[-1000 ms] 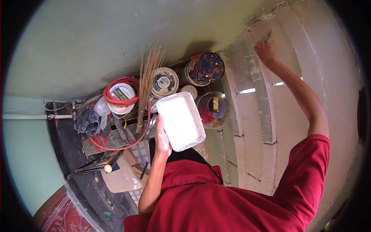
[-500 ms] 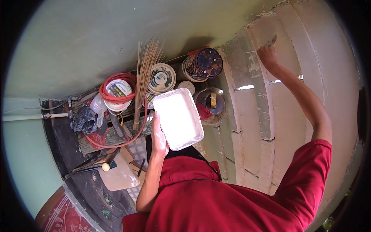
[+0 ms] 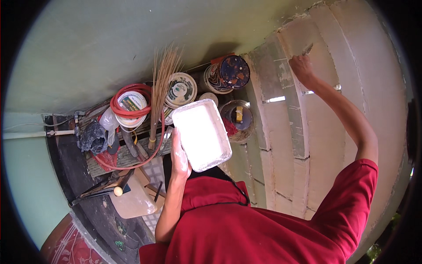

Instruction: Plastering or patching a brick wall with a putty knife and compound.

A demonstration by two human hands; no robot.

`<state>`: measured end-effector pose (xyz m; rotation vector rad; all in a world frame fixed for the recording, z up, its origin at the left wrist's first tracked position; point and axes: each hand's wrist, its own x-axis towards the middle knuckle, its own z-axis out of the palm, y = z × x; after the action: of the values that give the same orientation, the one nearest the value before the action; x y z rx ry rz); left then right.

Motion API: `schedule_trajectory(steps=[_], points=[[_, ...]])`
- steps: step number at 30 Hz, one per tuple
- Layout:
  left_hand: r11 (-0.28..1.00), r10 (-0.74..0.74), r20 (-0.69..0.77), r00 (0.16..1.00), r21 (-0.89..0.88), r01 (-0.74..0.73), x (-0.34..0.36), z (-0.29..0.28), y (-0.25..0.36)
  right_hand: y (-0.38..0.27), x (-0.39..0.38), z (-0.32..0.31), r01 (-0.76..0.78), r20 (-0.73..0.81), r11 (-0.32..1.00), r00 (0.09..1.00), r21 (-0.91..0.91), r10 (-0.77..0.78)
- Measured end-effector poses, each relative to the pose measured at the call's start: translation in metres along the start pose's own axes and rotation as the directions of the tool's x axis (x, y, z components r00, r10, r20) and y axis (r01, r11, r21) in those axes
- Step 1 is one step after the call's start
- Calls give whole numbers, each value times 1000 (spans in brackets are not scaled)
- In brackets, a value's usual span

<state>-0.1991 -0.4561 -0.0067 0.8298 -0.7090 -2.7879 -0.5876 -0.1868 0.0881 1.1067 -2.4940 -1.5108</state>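
My left hand (image 3: 179,159), smeared with white, grips a white rectangular tub (image 3: 202,135) by its left side. The tub's inside is glaring white, so its contents cannot be made out. Stretched out to the upper right, my right hand (image 3: 302,69) is closed around a putty knife (image 3: 307,49), most of which is hidden by the fingers. Its blade is at the pale panelled wall (image 3: 323,127), with smoothed patches around it; whether it touches is unclear.
Against the green wall (image 3: 110,39) stand a bucket ringed by a red hose (image 3: 127,115), a stick broom (image 3: 160,94), a lidded tub (image 3: 180,90), a dark-lidded bucket (image 3: 235,71) and an open bucket (image 3: 241,115). A pale board (image 3: 134,204) lies lower left.
My right hand and the putty knife have moved slightly down along the wall. The whole view has shifted a little. My left hand still holds the tub in about the same place.
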Motion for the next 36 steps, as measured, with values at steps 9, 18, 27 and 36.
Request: schedule_trajectory(steps=[9,18,27,36], points=[[1000,-15,16,1000,23,14,-2,5,0,14,-1,36,25,-230,998,972,-61,-39],[999,-5,6,1000,33,5,-5,10,-1,96,38,-30,313,-208,936,938,163,-278],[999,-5,-27,1000,52,7,-7,7,-12,118,63,-8,621,-398,783,727,32,-560],[998,-34,-27,999,55,35,-8,13,-20,125,66,14,423,-292,838,897,345,-333]])
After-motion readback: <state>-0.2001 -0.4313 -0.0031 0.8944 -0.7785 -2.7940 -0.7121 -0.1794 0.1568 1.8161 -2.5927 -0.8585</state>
